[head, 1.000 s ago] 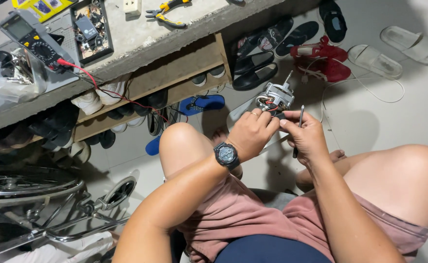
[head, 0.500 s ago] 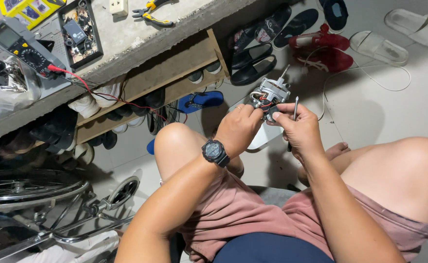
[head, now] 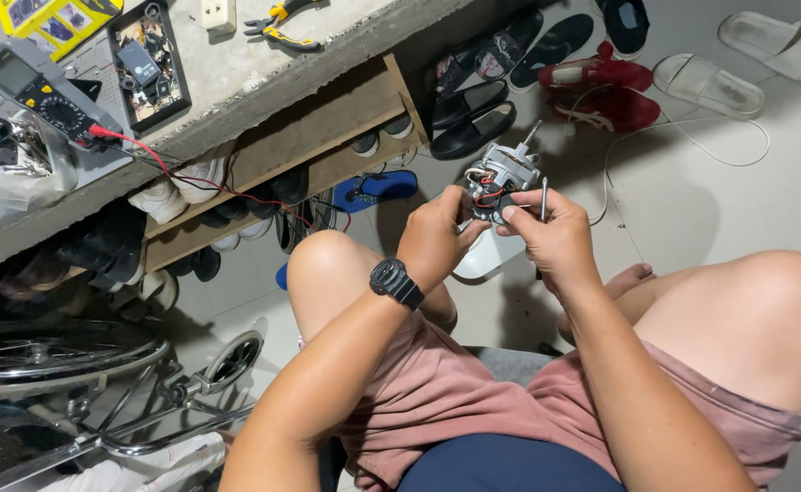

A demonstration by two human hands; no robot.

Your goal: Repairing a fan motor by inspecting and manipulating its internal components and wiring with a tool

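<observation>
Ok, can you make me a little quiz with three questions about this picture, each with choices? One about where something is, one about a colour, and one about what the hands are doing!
1. Where are the yellow-handled pliers?
A. on the concrete ledge
B. on the floor by the sandals
C. in the person's lap

2. What colour is the wristwatch?
A. white
B. black
C. red

3. What is the small motor doing?
A. lying alone on the floor
B. held up in both hands
C. sitting on the ledge

Answers:
1. A, they lie on the concrete ledge at the top, near a white socket.
2. B, the band and face on the left wrist are black.
3. B, the left hand and right hand grip it above the knees, and the right hand also holds a thin metal tool.
</observation>
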